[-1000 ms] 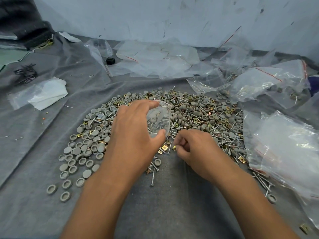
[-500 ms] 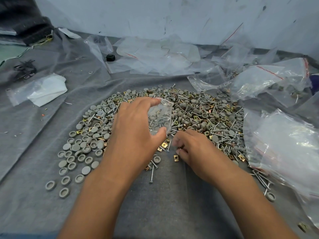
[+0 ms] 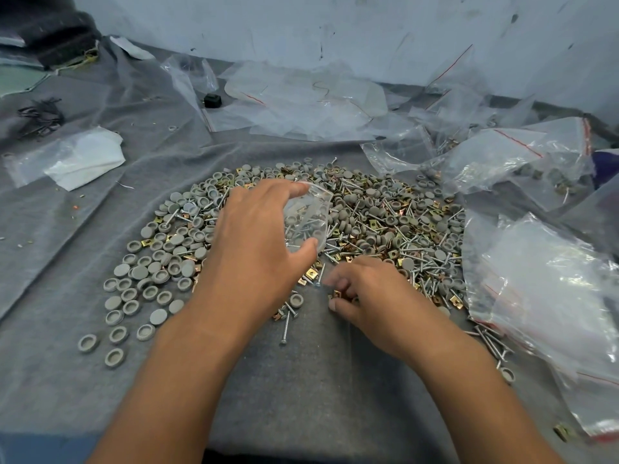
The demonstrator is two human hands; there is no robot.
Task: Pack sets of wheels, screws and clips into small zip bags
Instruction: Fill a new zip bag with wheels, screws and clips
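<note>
Small zip bag [image 3: 306, 217], part-filled with screws, gripped by left hand [image 3: 258, 242] over the parts heap [image 3: 368, 222]; right hand [image 3: 365, 293] fingers pinching a brass clip [image 3: 336, 294] at heap's near edge; risk: clip slips or misses bag's mouth.

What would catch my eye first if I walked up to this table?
Probably the big heap of grey wheels, screws and brass clips spread over the grey cloth. At its near edge, the left hand holds a small clear zip bag, while the right hand pinches a brass clip.
</note>
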